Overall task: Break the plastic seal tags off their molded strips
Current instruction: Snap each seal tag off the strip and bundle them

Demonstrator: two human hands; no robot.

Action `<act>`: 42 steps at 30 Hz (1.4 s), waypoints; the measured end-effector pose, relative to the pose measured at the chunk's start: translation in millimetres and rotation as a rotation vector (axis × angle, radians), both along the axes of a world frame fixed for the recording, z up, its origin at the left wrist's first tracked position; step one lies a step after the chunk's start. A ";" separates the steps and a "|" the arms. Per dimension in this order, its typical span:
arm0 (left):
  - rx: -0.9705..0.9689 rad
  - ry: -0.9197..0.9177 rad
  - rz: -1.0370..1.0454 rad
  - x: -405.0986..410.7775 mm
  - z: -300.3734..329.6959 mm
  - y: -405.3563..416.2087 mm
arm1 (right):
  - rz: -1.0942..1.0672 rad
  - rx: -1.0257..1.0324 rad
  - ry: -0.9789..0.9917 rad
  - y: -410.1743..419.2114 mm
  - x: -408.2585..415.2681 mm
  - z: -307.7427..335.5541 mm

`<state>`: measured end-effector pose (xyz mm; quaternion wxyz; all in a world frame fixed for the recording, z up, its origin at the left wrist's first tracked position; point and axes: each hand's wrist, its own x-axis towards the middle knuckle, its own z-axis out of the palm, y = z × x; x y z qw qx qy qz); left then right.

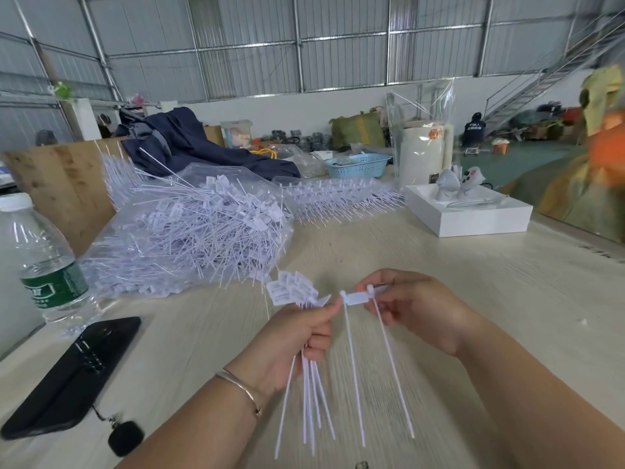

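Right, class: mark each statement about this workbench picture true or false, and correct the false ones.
1. The left hand grips a bundle of seal tags. True.
2. The right hand rests flat on the table. False: it pinches a short tag strip that both hands share.
3. The water bottle lies on its side. False: it stands upright.
4. A black phone lies near the bottle. True.
5. The blue basket sits on the white box. False: they are apart.

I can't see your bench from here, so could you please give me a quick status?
Left hand grips a bundle of loose tags. Both hands pinch a two-tag piece, right hand at its far end. Nothing in the way.
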<state>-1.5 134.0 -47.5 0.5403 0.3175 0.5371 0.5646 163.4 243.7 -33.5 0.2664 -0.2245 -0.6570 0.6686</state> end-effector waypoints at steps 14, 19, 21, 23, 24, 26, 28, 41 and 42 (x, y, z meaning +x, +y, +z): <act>0.125 0.063 0.080 3.2 1.6 -1.8 | 0.048 -0.059 0.134 -16.4 -10.5 -0.2; 0.124 0.051 0.067 6.7 2.6 -3.0 | 0.049 -0.121 0.132 -11.2 -9.0 -3.0; 0.105 0.066 0.074 6.1 2.7 -3.8 | 0.010 -0.081 0.078 -10.0 -8.6 -5.8; 0.088 0.077 0.076 4.9 2.6 -4.8 | -0.024 0.027 0.017 -9.5 -7.9 -8.4; 0.085 0.070 0.070 4.6 2.5 -5.0 | -0.033 0.068 0.011 -9.8 -8.0 -8.7; 0.084 0.024 0.027 4.9 2.1 -5.6 | -0.009 0.060 0.048 -12.1 -8.0 -7.1; 0.086 -0.037 -0.066 6.5 3.4 -7.6 | 0.072 0.038 0.085 -16.2 -8.8 -3.8; 0.302 -0.172 -0.040 12.5 9.0 -3.4 | 0.208 -0.200 0.327 -15.4 -4.5 10.3; 0.309 -0.160 -0.031 11.9 8.3 -3.5 | 0.234 -0.208 0.313 -15.3 -4.5 9.2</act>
